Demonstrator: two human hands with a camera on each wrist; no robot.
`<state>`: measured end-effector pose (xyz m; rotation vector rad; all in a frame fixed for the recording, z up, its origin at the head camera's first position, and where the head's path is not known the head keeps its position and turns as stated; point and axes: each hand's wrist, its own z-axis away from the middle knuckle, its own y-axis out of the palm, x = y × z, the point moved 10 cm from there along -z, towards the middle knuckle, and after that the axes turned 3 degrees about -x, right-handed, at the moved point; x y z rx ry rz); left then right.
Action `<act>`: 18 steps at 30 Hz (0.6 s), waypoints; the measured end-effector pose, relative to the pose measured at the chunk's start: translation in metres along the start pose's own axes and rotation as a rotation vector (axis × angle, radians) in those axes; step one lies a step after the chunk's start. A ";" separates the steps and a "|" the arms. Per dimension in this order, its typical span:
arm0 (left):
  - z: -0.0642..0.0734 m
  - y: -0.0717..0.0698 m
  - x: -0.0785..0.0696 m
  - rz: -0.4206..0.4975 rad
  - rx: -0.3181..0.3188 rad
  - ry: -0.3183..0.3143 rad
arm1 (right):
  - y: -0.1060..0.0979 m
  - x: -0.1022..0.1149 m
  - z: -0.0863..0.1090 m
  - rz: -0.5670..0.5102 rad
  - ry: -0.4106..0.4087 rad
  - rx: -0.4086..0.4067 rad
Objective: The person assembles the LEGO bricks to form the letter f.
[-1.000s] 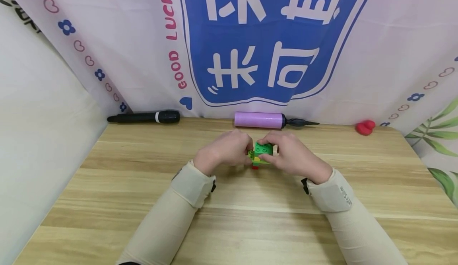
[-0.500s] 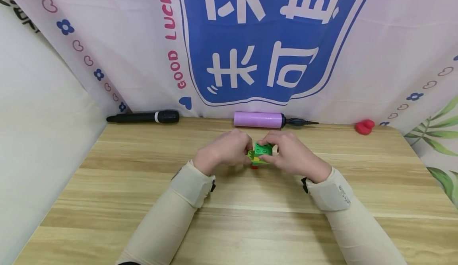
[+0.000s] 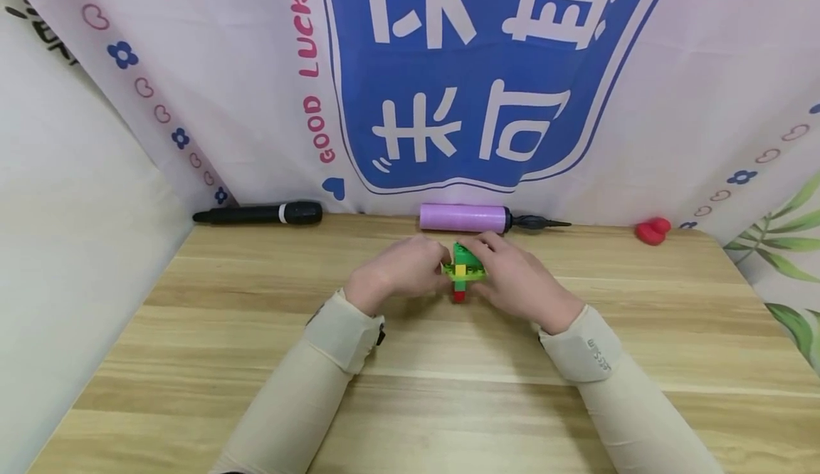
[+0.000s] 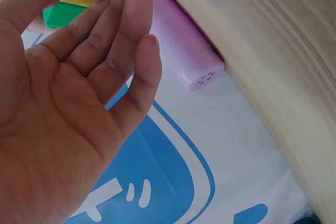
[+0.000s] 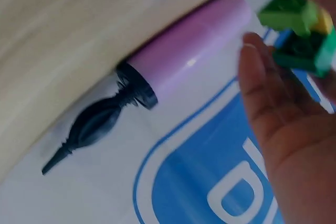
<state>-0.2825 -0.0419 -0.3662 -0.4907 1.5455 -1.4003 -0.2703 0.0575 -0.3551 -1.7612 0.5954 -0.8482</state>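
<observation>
A small toy-brick model (image 3: pixel 460 270) is held low over the wooden table, between the two hands. It has a green brick on top, a lime-green crosspiece, a yellow middle and a red foot. My left hand (image 3: pixel 410 264) pinches the left end of the crosspiece; its other fingers curve loosely in the left wrist view. From the right, my right hand (image 3: pixel 519 275) holds the model, fingers over the green top and thumb lower down. In the right wrist view the model (image 5: pixel 299 24) is blurred, beside the thumb, and the outer fingers stand apart from it.
Behind the hands lies a purple hand pump (image 3: pixel 463 218) with a black nozzle, along the table's back edge. A black marker-like stick (image 3: pixel 256 213) lies at the back left, a small red object (image 3: pixel 653 231) at the back right. A printed cloth (image 3: pixel 256 104) hangs behind.
My right hand has shifted left over the model, its fingers reaching further across the green top. The model has tipped, and its yellow front shows more. The left hand stays nearly still.
</observation>
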 end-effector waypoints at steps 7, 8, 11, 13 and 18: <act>-0.007 0.002 -0.007 -0.042 -0.012 0.021 | 0.008 -0.014 0.003 -0.046 0.048 0.024; -0.007 0.002 -0.007 -0.051 -0.014 0.018 | 0.010 -0.016 0.003 -0.055 0.059 0.038; -0.010 0.005 -0.007 -0.078 -0.027 0.000 | 0.015 -0.020 0.003 -0.065 0.070 0.064; -0.012 0.006 -0.006 -0.119 -0.050 -0.022 | 0.018 -0.020 0.003 -0.059 0.069 0.069; -0.014 0.008 -0.003 -0.225 -0.102 -0.059 | 0.023 -0.022 0.002 0.009 0.084 0.078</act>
